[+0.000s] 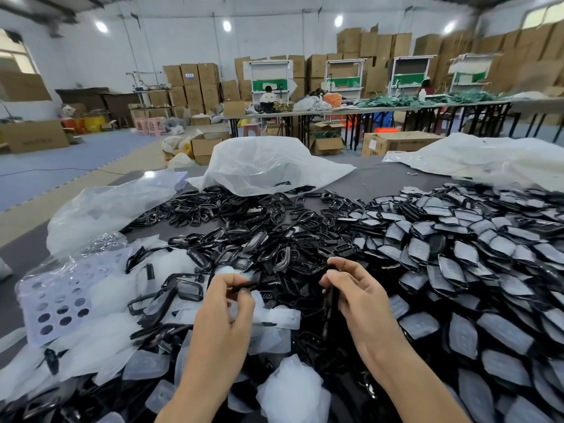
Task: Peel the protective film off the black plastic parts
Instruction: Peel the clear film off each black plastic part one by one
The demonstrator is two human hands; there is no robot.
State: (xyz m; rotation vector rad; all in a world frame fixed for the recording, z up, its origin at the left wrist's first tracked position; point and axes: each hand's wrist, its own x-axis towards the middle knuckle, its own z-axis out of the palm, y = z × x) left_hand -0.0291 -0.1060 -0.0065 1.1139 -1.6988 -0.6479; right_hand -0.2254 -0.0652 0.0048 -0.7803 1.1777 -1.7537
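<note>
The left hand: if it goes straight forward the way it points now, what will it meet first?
Probably the heap of black frames just beyond the left hand, though depth is unclear.

The hall is bright and even: round ceiling lamps burn blown-out white above the far wall, and daylight comes in through a window on my left and a second window high on my right. Shadows are soft, with no hard edges. The black parts throw small glints and the white plastic bag glares. My wide lens bows the edges, the upper corners smear, and my left hand is slightly blurred at the fingers
</note>
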